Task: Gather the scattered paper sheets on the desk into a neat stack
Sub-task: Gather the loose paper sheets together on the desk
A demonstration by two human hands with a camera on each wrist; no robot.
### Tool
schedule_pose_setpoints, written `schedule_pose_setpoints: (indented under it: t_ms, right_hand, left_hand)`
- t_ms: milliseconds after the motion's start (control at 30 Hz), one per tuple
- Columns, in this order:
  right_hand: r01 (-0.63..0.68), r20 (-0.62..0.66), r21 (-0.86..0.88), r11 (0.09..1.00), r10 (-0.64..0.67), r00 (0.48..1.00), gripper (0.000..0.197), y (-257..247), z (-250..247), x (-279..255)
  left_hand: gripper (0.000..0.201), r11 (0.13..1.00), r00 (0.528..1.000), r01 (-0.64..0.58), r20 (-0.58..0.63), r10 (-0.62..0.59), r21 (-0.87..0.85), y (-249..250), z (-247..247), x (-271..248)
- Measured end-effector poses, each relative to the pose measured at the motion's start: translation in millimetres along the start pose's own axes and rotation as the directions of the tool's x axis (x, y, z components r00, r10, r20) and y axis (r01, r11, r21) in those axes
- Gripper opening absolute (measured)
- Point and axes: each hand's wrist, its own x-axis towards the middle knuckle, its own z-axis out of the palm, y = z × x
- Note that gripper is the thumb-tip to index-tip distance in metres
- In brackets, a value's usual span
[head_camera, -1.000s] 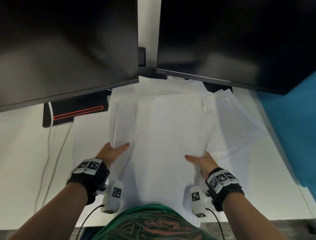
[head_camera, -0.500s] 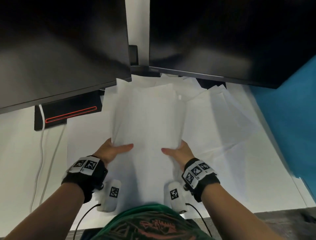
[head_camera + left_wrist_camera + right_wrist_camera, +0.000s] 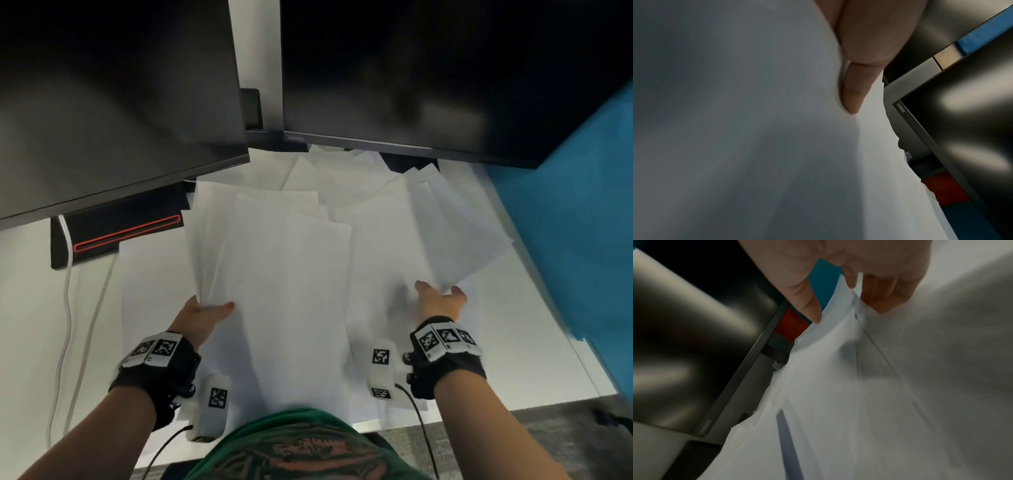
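The left hand [image 3: 202, 317] is extended forward from a forearm entering at the lower left, wrist roughly level. Its thumb lies flat on top of the gathered stack of sheets [image 3: 291, 274] and the remaining fingers sit underneath, hidden by the paper; the left wrist view confirms the thumb [image 3: 856, 91] pressed against the top sheet at its left edge. The hand pinches the stack near its lower left corner. The stack lies lengthwise in front of the person, in the middle of the white counter [image 3: 34, 308], with its left edge lifted and fanned slightly.

The right hand [image 3: 440, 301] is extended forward and outward, well apart from the stack, at the lower corner of a separate group of loose sheets [image 3: 462, 233] lying to the right. The right wrist view shows the thumb [image 3: 807, 305] on one side of the paper edge and the fingers [image 3: 885, 295] curled on the other side, pinching the corner of these sheets, which rises off the counter.

More sheets [image 3: 329, 174] lie overlapping at the far side of the counter, below two dark monitors [image 3: 120, 102]. A blue partition [image 3: 565, 205] stands on the right.
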Motion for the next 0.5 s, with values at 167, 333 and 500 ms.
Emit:
schedule_pose_setpoints:
  t_ms: [167,333,500]
  right_hand:
    - [0.092,-0.057,-0.071,0.993,-0.097,0.994,0.071,9.2,6.1,-0.3]
    - [0.099,-0.053,-0.285,0.954,-0.119,0.991,0.064,11.6,5.4,0.3]
    - [0.032,0.036,-0.324,0.946,-0.022,0.999,0.06,2.9,6.2,6.2]
  left_hand:
    - [0.032,1.0,1.0,0.002,-0.005,-0.002,-0.023,-0.4,0.5,-3.6]
    - [0.031,0.998,1.0,0.018,-0.021,-0.019,-0.055,-5.4,0.1,-3.6]
    - [0.028,0.994,1.0,0.021,0.008,-0.02,-0.112,-5.6,0.5,-4.9]
